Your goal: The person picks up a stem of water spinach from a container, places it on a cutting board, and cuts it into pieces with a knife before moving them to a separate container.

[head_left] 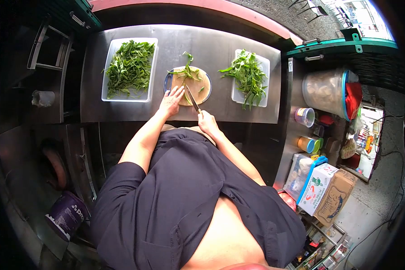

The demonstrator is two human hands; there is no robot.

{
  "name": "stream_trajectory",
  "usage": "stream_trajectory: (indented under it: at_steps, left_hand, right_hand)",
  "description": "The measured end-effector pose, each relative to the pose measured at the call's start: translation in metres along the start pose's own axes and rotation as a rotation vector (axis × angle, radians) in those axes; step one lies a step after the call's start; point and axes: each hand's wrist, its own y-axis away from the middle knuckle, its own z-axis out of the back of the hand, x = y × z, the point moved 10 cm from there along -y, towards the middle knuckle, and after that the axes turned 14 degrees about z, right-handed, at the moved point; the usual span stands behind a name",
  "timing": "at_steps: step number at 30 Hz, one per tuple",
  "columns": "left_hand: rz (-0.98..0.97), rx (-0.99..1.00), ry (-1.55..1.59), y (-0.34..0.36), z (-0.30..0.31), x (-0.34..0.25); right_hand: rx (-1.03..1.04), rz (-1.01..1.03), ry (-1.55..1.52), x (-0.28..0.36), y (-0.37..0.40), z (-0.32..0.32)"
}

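Note:
A round cutting board point(203, 92) with a blue-edged rim lies on the metal table, with a few green leafy stems point(189, 73) across its upper part. My left hand point(171, 101) rests at the board's lower left edge, its fingers stretched onto the board beside the stems. In my right hand point(207, 122) is a knife point(193, 99) gripped by its handle, the blade pointing up and left over the board, close to my left fingertips. A white tray point(106, 93) of cut greens point(130, 67) is on the left. Another white tray point(266, 67) on the right holds longer leafy greens point(247, 76).
The metal table point(166, 38) has a raised pink ledge point(220, 5) beyond it. On the right stand a large clear tub point(324, 89), small plastic containers point(304, 117), and a cardboard box point(335, 196). A purple bucket point(67, 215) is at lower left.

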Motion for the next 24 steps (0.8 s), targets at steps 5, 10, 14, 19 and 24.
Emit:
stream_trajectory:
  at_steps: [5,10,14,19,24]
  left_hand:
    - [0.055,0.103,-0.038,0.004,-0.004,-0.005]
    - [0.081,0.090,-0.049,0.002,-0.009,-0.008]
    - [0.093,0.089,-0.030,0.002,-0.008,-0.009]
    - [0.105,0.081,-0.014,0.002,-0.007,-0.006]
    - [0.111,0.060,-0.007,0.001,-0.004,-0.005]
  right_hand:
    - [0.013,-0.001,-0.052,-0.005,-0.005,-0.009]
    - [0.042,-0.005,-0.044,-0.014,-0.010,-0.016]
    - [0.046,0.018,-0.056,-0.012,-0.012,-0.013]
    - [0.067,0.026,-0.020,-0.015,-0.021,-0.010]
    - [0.029,0.058,0.031,-0.009,-0.017,0.001]
